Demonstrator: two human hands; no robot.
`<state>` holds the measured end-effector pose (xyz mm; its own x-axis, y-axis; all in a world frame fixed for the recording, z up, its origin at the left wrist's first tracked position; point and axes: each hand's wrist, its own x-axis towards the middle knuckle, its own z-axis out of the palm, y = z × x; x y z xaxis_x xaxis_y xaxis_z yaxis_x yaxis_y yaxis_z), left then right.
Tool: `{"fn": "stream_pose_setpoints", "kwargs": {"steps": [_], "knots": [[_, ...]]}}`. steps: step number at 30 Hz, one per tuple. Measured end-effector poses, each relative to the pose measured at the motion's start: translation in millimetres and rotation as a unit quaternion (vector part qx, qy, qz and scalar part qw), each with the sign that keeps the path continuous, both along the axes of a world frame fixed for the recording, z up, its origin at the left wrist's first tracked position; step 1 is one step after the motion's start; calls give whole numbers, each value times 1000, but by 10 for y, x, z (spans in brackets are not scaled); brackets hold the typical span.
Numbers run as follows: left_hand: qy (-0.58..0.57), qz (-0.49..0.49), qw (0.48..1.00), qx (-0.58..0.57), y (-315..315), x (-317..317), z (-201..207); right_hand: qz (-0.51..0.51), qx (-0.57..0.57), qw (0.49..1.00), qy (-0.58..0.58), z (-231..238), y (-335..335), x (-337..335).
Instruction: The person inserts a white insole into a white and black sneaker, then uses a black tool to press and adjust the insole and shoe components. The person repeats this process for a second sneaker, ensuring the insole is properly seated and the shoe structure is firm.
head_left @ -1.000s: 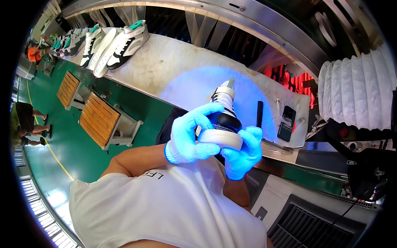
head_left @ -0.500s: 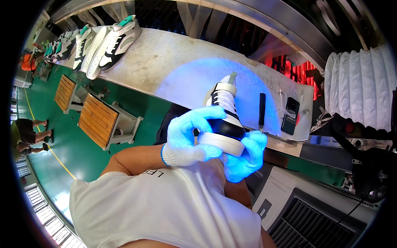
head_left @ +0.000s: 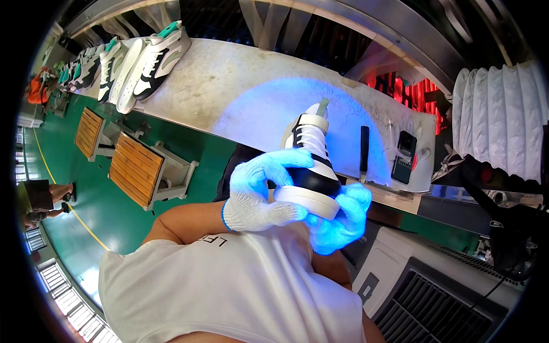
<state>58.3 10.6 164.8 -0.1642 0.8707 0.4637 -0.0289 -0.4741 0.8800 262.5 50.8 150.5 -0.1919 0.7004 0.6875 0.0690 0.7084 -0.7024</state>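
Note:
A white and black sneaker [head_left: 311,146] is held between my two gloved hands, its toe toward me and its heel toward the bench. White laces run up its front, and a thick white sole [head_left: 307,201] faces me at the toe. My left hand [head_left: 260,191], in a white knit glove, grips the toe's left side, fingers over the upper and thumb at the sole. At the toe's right side, my right hand [head_left: 342,218] is closed on the sole edge, bright under blue light. The fingertips below the sole are partly hidden.
A pale bench [head_left: 200,74] carries finished-looking sneakers [head_left: 163,60] and loose white soles [head_left: 134,77] at left. A black-handled tool [head_left: 364,150] and a phone [head_left: 405,157] lie right. Slatted wooden stools [head_left: 135,170], a grey machine [head_left: 394,268] and a white duct [head_left: 497,120] stand around; a person's legs [head_left: 57,191] show far left.
My grip on the sneaker stays much the same. My right hand has shifted very slightly right. The view has moved a little, and the person at far left has changed leg position.

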Motion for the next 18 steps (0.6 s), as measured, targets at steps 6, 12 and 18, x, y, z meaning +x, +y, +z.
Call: {"fn": "stream_pose_setpoints", "kwargs": {"steps": [6, 12, 18], "knots": [[-27, -17, 999, 18, -9, 5, -107, -19, -33, 999, -19, 28, -79, 19], [-94, -60, 989, -100, -44, -76, 137, 39, -63, 997, -20, 213, 7, 37], [71, -217, 967, -116, 386, -371, 310, 43, -191, 977, 79, 299, -25, -125]]}}
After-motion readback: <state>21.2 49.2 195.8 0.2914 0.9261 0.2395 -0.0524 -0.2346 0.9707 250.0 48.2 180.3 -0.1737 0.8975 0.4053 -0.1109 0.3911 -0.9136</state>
